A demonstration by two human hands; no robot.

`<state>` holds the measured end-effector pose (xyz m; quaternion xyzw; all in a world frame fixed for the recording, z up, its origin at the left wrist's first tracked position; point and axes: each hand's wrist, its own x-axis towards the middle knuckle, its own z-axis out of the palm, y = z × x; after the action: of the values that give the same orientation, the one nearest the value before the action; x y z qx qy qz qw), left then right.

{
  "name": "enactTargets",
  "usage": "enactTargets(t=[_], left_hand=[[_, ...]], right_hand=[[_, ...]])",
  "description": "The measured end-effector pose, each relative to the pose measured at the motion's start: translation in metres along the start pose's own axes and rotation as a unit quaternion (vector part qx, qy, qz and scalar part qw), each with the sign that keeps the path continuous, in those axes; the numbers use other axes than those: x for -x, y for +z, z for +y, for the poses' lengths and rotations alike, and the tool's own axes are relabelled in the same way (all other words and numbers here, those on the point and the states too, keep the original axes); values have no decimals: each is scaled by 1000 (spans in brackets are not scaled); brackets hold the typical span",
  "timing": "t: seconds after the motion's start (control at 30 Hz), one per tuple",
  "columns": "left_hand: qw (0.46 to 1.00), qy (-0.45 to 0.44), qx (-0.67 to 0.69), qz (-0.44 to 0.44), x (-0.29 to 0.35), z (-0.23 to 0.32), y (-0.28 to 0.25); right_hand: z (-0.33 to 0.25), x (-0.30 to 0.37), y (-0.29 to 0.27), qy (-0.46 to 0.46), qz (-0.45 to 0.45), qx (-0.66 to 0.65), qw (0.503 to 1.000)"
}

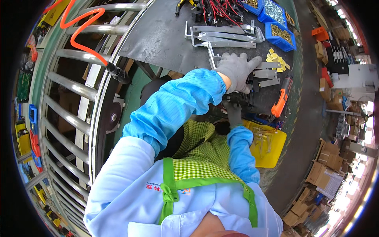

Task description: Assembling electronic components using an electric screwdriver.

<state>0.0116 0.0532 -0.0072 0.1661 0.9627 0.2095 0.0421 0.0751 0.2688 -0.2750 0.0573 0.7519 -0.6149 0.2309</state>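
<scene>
My left hand point(238, 70), in a grey glove, reaches over the dark table point(162, 43) with its fingers spread. It is beside bent metal brackets point(229, 38) and short flat metal plates point(268, 74). Whether its fingertips touch a plate cannot be made out. My right hand point(234, 113), in a darker glove, is nearer my body, below the table edge. Its fingers are in shadow near thin dark wires, and what they hold, if anything, is hidden. Small yellow pieces point(278, 60) lie beyond the plates.
Blue bins point(281, 36) of small metal parts stand at the far right. An orange power screwdriver point(281, 98) lies at the table's right edge. A yellow tray point(279, 146) is beside my right arm. Red-and-black cables point(221, 10) lie at the back; a roller conveyor point(73, 85) runs at left.
</scene>
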Motion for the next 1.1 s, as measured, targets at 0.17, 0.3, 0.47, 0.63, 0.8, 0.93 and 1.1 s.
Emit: enactTargets(t=[0.17, 0.3, 0.47, 0.63, 0.8, 0.93, 1.1], left_hand=[[999, -24, 12, -23, 2, -9, 0], [998, -31, 40, -30, -2, -15, -6], [991, -35, 130, 14, -3, -14, -14], [937, -13, 349, 5, -4, -49, -11], [906, 50, 417, 59, 4, -74, -26], [806, 80, 583, 65, 9, -61, -42], [919, 61, 367, 129, -7, -61, 8]], right_hand=[[0, 42, 42, -212, -25, 62, 975], [-61, 134, 22, -104, 1, 354, 930], [-216, 219, -3, -24, 21, -146, 989], [-339, 210, -12, -68, -3, -84, 994], [-392, 246, -45, -150, 24, -92, 984], [-420, 324, -88, -223, 119, -79, 964], [-421, 390, -131, -311, 409, 61, 856]])
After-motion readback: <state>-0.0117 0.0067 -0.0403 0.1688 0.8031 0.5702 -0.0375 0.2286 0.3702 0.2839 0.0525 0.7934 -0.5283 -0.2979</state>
